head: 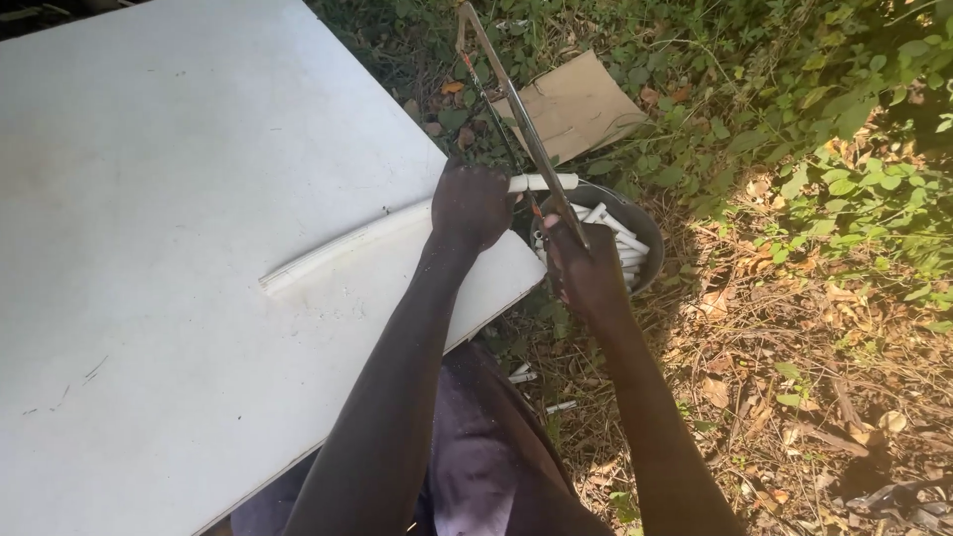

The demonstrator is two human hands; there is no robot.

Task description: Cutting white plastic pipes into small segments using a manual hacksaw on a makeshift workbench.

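**Forearms over the board edge, pipe under the saw**

Nearest the lens: two bare forearms reaching out over purple cloth. Left hand (469, 206) wrapped down over a white plastic pipe (347, 241), pinning it to the white board (179, 298). Pipe lying aslant on the board, its short end jutting past the edge.

Right hand (588, 270) closed round the handle of a hacksaw (516, 119), blade set across the pipe just beyond the left hand's fingers, frame angled up and away.

Likely light, stiff and smooth-skinned, so prone to roll or slip; best held from above, close beside the cut, with the long part flat on the board.

Directly below the overhanging end: a dark round bowl (645, 220) on the ground, holding a heap of short white pipe pieces (620, 243). More such pieces loose in the grass near the board. Beyond, a scrap of brown cardboard (576, 104) among green weeds and dry leaves.
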